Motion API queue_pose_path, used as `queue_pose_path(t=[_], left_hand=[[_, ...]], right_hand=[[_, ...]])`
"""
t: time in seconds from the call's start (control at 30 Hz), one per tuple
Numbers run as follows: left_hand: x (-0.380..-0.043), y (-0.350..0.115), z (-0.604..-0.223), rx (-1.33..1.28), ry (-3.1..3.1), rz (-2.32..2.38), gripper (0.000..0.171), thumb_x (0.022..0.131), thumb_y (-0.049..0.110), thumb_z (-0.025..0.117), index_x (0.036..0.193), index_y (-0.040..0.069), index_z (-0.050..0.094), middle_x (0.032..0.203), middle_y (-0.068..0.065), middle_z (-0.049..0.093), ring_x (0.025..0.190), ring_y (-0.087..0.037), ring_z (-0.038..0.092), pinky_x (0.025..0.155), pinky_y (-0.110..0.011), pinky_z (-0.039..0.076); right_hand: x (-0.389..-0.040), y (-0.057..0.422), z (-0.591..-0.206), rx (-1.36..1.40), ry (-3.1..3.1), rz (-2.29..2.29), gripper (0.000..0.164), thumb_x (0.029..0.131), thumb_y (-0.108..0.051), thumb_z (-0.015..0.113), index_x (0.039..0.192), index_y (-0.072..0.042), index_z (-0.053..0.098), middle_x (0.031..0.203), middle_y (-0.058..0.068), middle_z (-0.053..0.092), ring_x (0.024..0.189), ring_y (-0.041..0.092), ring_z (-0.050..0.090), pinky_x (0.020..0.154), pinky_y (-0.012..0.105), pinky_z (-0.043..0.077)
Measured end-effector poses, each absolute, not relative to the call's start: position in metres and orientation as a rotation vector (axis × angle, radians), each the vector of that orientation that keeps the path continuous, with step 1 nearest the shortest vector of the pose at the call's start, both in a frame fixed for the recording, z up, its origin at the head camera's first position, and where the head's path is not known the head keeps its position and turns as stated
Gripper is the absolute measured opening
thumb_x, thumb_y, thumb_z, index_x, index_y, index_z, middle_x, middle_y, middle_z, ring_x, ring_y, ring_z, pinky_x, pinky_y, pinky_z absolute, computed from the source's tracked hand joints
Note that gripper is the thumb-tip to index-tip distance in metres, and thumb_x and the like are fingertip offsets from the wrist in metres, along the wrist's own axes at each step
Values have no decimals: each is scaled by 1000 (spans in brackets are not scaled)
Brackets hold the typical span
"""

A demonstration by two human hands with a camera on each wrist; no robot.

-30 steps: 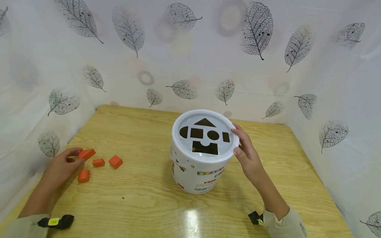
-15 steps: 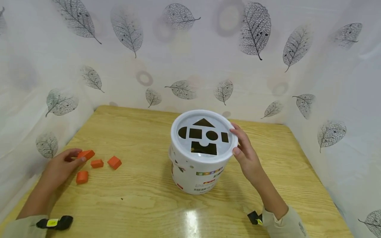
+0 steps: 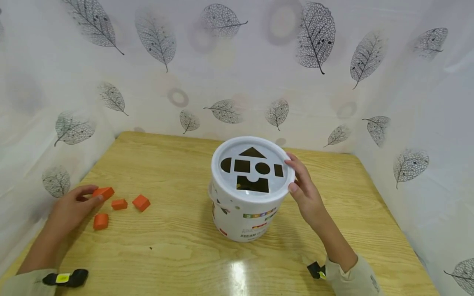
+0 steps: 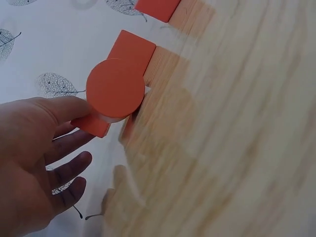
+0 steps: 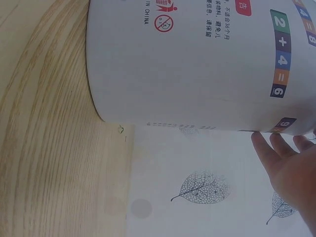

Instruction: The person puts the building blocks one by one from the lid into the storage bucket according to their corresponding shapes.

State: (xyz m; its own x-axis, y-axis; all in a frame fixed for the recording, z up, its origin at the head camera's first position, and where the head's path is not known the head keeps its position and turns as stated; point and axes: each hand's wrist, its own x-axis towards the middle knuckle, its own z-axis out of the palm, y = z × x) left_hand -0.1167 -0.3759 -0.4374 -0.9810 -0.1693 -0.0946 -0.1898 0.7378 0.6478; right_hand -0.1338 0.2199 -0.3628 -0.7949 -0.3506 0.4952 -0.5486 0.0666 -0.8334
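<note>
Left hand: your left hand (image 3: 72, 209) pinches the long orange block (image 3: 105, 193) between thumb and fingertips, near the desk's left edge.
Long orange block: it juts from your fingertips toward the desk's right edge; whether it touches the desk (image 3: 177, 263) you cannot tell.
Small orange block (image 3: 119, 204): lies just beside the held one, on the side of the desk's right edge.
Square-faced orange block (image 3: 141, 202): lies next along, farther from your left hand.
Orange cylinder (image 3: 101, 221): sits just beside that hand, toward the desk's near edge.
White bucket (image 3: 237, 224): stands upright around the desk's middle, well apart from the blocks.
Right hand: your right hand (image 3: 311, 203) has thumb and fingers spread wide, touching the bucket's lid (image 3: 229, 183) at its rim, facing the desk's right edge.
</note>
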Motion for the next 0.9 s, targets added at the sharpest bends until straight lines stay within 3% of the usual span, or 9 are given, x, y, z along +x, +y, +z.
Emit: queue_pose_path(t=[0.13, 0.3, 0.47, 0.57, 0.77, 0.9], left_hand=[[-117, -376, -433, -263, 2952, 1060, 72, 101, 50, 55, 147, -4, 44, 134, -34, 52, 109, -43, 52, 73, -29, 38], [-119, -369, -422, -250, 2994, 1056, 69, 100, 50, 56, 145, -2, 47, 133, -31, 53, 108, -39, 50, 72, -32, 38], [-121, -357, -407, -187, 3065, 1084, 62, 99, 47, 60, 143, 4, 53, 127, -20, 58, 95, -5, 44, 65, -28, 40], [-124, -346, -395, -136, 3101, 1102, 58, 99, 46, 62, 141, 7, 55, 122, -15, 59, 89, 3, 41, 61, -24, 43], [-131, -314, -361, -26, 3115, 1119, 54, 98, 46, 62, 142, 14, 56, 120, -10, 58, 88, -9, 48, 61, -25, 45], [-137, -290, -339, 82, 3118, 1141, 51, 99, 44, 63, 141, 16, 56, 119, -9, 59, 96, -21, 48, 68, -30, 43]], right_hand=[[-134, 220, -362, 908, -2189, 1814, 53, 109, -27, 46, 155, -5, 31, 167, 8, 17, 144, 18, 39, 103, 23, 47], [-132, 220, -362, 891, -2203, 1812, 53, 109, -27, 46, 155, -6, 31, 167, 6, 18, 142, 17, 41, 103, 22, 47], [-131, 221, -362, 884, -2208, 1812, 53, 109, -27, 46, 155, -7, 31, 168, 5, 18, 142, 16, 41, 103, 22, 47], [-131, 221, -362, 887, -2207, 1812, 53, 109, -27, 46, 155, -6, 31, 168, 6, 17, 144, 21, 39, 104, 23, 46], [-132, 221, -363, 882, -2215, 1783, 52, 109, -25, 45, 155, -7, 32, 167, 7, 18, 145, 18, 38, 105, 22, 46], [-132, 221, -364, 887, -2215, 1771, 51, 109, -23, 44, 155, -6, 32, 167, 8, 18, 144, 15, 38, 105, 22, 45]])
